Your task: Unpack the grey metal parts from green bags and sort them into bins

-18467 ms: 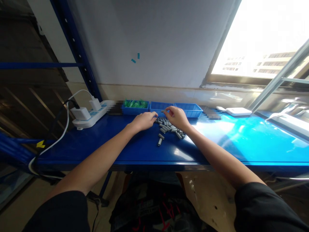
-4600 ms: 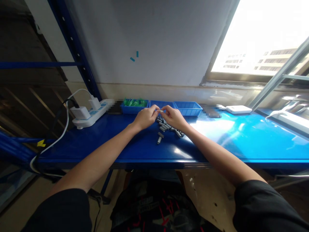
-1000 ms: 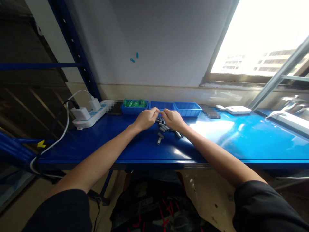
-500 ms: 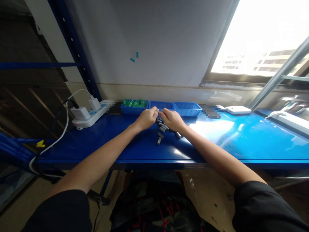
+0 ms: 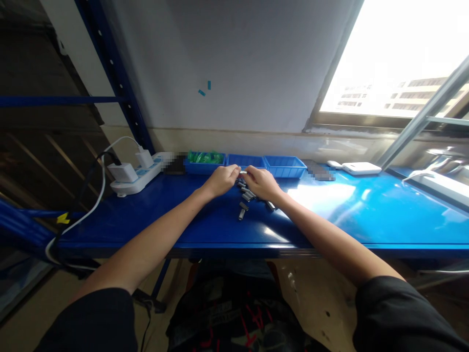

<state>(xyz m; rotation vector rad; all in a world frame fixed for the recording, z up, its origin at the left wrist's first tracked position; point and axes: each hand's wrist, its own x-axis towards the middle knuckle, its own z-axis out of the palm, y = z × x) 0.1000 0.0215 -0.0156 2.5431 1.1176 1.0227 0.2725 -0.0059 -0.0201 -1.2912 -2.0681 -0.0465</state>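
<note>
"Grip state?"
"My left fingers (image 5: 234,172) and right fingers (image 5: 252,171) are closed, pinching one small pale piece (image 5: 243,172) between their tips."
"Remaining parts?"
"Grey metallic pieces (image 5: 247,195) lie on the surface (image 5: 205,225), below my fingers; blue bins (image 5: 287,171) stand beyond."

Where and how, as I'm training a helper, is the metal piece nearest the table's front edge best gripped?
Pinch the front piece midway by its long sides, probably from the near side, above: it lies lengthwise away, with another piece by its far end.
</note>
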